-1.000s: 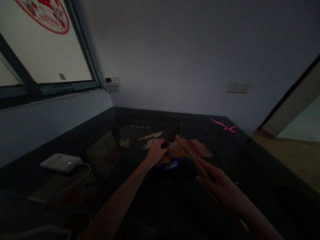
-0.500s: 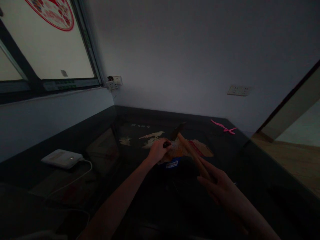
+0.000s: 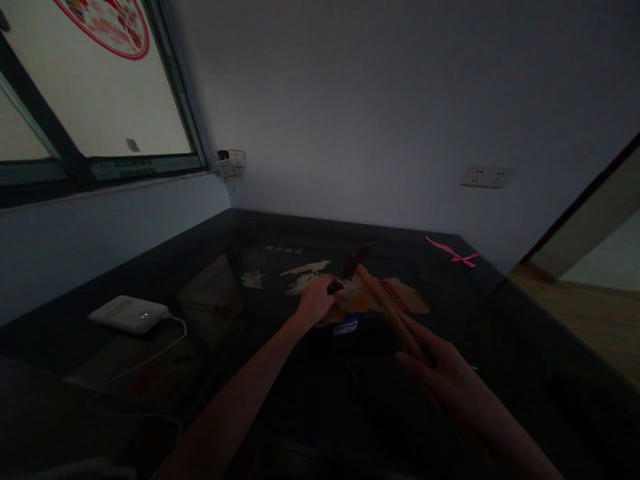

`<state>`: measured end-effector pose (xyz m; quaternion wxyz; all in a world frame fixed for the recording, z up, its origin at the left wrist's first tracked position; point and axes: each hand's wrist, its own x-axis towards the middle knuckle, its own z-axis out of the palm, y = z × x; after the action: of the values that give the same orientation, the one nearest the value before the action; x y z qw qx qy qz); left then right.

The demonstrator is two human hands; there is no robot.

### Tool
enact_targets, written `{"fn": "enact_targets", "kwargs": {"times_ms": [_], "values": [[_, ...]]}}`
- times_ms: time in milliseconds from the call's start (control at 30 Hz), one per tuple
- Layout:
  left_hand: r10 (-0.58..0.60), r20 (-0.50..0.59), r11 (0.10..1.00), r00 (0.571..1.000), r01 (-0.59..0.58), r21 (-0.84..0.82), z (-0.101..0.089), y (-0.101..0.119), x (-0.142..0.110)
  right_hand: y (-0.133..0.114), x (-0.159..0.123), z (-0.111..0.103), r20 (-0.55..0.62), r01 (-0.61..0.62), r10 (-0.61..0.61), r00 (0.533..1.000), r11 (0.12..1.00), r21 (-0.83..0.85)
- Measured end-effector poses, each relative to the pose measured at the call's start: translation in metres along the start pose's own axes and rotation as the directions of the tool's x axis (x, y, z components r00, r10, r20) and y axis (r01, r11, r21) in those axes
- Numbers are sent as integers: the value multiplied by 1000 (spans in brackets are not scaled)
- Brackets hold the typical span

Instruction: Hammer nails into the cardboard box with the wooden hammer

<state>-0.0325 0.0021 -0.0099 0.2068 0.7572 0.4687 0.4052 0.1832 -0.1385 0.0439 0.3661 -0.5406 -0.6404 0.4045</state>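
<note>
My right hand (image 3: 435, 360) is wrapped round the wooden handle of a hammer (image 3: 383, 300). Its dark head lies across the far end of the handle, just beyond the packet. Closed at the fingertips, my left hand (image 3: 317, 300) grips the left side of a crinkled clear plastic packet (image 3: 353, 300) with orange-brown colour and a blue part bearing a white label. What the packet contains is too dim to make out. The handle passes over or beside the packet's right side; whether they touch I cannot tell.
The dark glossy table (image 3: 280, 413) bears a printed bird-and-flower pattern. A white power bank (image 3: 130, 315) with a white cable lies at left, and a pink ribbon (image 3: 453, 253) at the far right. Wall sockets (image 3: 484, 177) are behind; a window (image 3: 115, 100) is at left.
The view has shifted slightly, so the power bank and ribbon appear a little farther right. Both hands keep their grips on the packet and the hammer, with hardly any movement.
</note>
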Motion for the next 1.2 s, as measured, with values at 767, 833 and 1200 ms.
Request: {"fn": "enact_targets", "kwargs": {"times_ms": [767,833,1200], "values": [[5,7,998,1000,-5,56,1,-2,1,7,1,4,47,7,-6,999,1000,-18],[-17,8,996,1000,16,91,1,-3,1,9,1,6,46,3,-2,999,1000,-24],[1,3,999,1000,-1,52,2,-4,1,6,-1,6,-7,27,-27,1000,1000,-11]]}}
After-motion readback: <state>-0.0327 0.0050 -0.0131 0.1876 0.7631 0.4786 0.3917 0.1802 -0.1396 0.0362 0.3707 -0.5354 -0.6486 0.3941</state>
